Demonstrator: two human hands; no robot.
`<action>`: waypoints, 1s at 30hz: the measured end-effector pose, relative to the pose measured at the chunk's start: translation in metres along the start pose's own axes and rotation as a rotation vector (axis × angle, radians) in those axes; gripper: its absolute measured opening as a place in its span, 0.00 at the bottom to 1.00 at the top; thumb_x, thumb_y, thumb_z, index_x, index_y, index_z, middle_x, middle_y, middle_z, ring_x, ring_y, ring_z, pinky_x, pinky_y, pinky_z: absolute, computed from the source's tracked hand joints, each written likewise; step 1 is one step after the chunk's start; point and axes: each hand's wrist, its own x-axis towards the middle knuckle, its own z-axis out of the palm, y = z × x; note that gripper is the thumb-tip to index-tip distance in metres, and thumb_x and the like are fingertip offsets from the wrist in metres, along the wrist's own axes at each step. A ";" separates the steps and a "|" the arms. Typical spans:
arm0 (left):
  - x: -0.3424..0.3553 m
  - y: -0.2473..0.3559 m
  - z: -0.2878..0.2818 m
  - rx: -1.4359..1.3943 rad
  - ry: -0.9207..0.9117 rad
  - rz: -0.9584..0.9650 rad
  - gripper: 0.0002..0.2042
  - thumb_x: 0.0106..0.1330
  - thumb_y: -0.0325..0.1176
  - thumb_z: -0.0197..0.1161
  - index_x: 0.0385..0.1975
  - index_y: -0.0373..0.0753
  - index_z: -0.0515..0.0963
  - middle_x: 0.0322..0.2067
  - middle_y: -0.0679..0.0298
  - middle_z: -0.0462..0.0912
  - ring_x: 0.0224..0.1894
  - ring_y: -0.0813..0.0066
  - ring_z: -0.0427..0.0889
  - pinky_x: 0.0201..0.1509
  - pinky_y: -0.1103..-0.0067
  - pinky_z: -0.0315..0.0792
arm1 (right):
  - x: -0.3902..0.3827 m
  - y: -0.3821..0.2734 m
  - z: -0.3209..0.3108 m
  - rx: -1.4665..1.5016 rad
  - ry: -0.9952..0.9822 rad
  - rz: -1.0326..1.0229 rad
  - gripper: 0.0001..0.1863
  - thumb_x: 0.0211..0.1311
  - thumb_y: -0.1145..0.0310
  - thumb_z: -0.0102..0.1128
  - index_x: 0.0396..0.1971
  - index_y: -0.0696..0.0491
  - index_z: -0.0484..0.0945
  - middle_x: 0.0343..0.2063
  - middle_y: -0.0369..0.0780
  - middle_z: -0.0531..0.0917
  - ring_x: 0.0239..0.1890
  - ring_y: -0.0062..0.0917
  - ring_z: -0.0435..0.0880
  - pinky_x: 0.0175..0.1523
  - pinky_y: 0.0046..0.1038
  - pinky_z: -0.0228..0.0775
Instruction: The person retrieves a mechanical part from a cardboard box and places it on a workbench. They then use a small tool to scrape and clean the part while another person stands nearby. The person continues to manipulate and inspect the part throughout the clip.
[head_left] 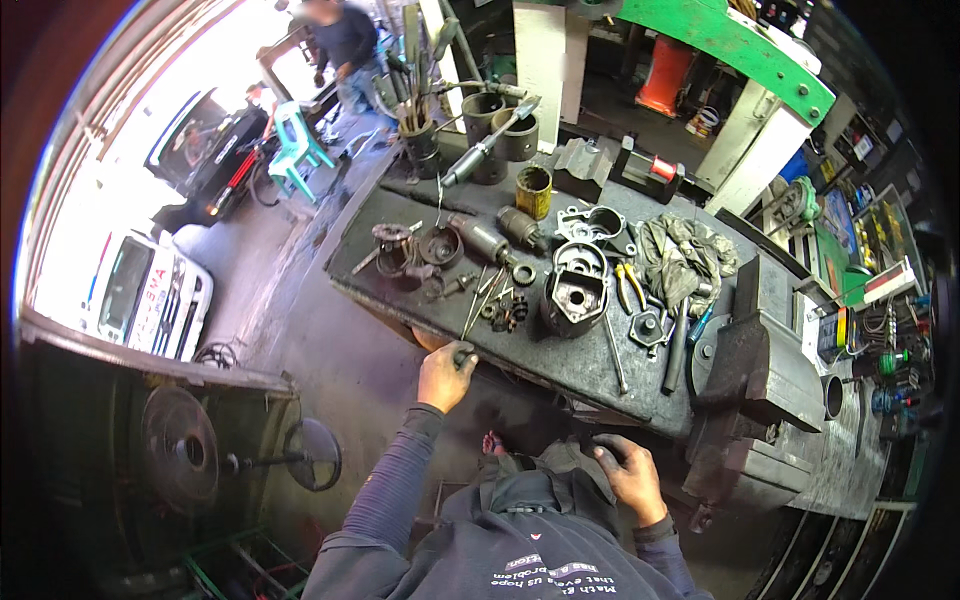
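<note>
Left hand (pixel 447 376): at table (pixel 570 355) front edge, just short of rods (pixel 476 303); fingers curled, can't tell if grip holds anything.
Right hand (pixel 632 472): off the table, near the body; fingers bent, can't tell if grip is loaded.
Rods: on table near front edge, beside small parts (pixel 511 312).
Housing (pixel 578 296): right of small parts.
Pliers (pixel 622 288): between housing and cloth (pixel 685 255).
Vise (pixel 770 385): right end of table.

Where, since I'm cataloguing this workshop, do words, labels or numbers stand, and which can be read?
Dark shirt: pale lettering, partly readable; I won't copy its wording.
White vehicle: large red letters, partly readable; not copied either.
Dark vehicle: pale marking, too small to read.
Anything else is too small or blurred.
</note>
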 end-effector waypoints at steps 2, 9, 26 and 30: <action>0.030 0.010 0.008 0.057 0.038 0.110 0.14 0.63 0.35 0.73 0.44 0.33 0.86 0.41 0.46 0.89 0.45 0.49 0.88 0.52 0.65 0.80 | 0.002 0.001 -0.001 -0.013 0.046 0.087 0.17 0.67 0.63 0.67 0.49 0.58 0.86 0.46 0.50 0.89 0.51 0.45 0.89 0.55 0.37 0.79; 0.077 0.037 0.050 0.071 0.034 0.144 0.20 0.58 0.36 0.77 0.51 0.39 0.84 0.46 0.49 0.86 0.47 0.45 0.86 0.54 0.60 0.80 | 0.040 -0.007 -0.007 -0.215 0.088 0.000 0.17 0.67 0.63 0.66 0.48 0.59 0.85 0.45 0.52 0.88 0.51 0.48 0.87 0.56 0.41 0.77; 0.142 0.050 0.079 0.315 -0.322 0.121 0.20 0.57 0.41 0.77 0.42 0.33 0.81 0.38 0.43 0.87 0.43 0.39 0.88 0.47 0.54 0.81 | 0.071 -0.031 0.027 -0.219 0.226 0.164 0.18 0.68 0.62 0.66 0.48 0.61 0.84 0.45 0.54 0.88 0.49 0.51 0.86 0.54 0.43 0.77; 0.141 0.044 0.075 0.283 -0.324 0.196 0.23 0.56 0.38 0.79 0.45 0.31 0.79 0.41 0.41 0.86 0.45 0.39 0.87 0.48 0.54 0.81 | 0.073 -0.042 0.049 -0.193 0.253 0.170 0.18 0.68 0.64 0.66 0.50 0.60 0.85 0.46 0.53 0.88 0.50 0.50 0.86 0.55 0.41 0.78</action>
